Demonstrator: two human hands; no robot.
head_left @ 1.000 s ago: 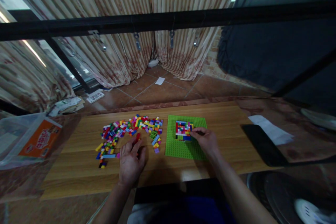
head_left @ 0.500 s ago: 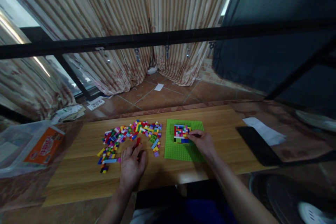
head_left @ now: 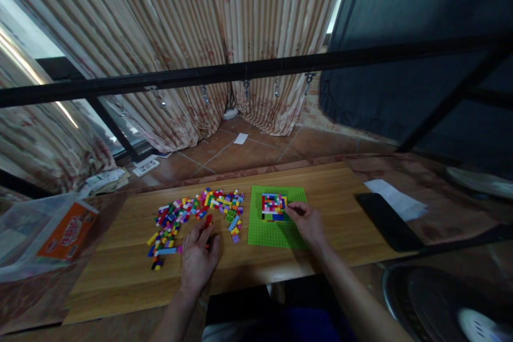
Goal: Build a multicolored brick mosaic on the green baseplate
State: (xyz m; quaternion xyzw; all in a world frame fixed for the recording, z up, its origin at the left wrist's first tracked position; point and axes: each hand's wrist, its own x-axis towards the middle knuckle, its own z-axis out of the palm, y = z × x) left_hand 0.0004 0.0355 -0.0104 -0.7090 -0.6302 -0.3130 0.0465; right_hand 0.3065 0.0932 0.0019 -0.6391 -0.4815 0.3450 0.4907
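My left hand (head_left: 197,259) lies palm down on the desk (head_left: 340,197), fingers stretched out and spread, gripping nothing. Its fingertips reach a red brick (head_left: 208,219) at the near edge of the loose bricks (head_left: 188,207). I cannot tell whether they actually touch it.

My right hand (head_left: 306,222) rests on the green baseplate (head_left: 276,234). Its fingers are drawn together and their tips are against the right edge of the brick patch (head_left: 273,207). From here I cannot tell whether they pinch a small brick or only press on the patch.

The patch is a flat block of red, white, yellow, blue and pink bricks on the far half of the baseplate. The baseplate lies near the middle of the desk, just right of the loose bricks, which spread in a curved band to the left.

Further right on the desk lie a black slab (head_left: 380,220) and, touching its far side, a white sheet of paper (head_left: 395,199). At the far left is a clear plastic bag (head_left: 24,235) with an orange pack (head_left: 64,228) inside it.
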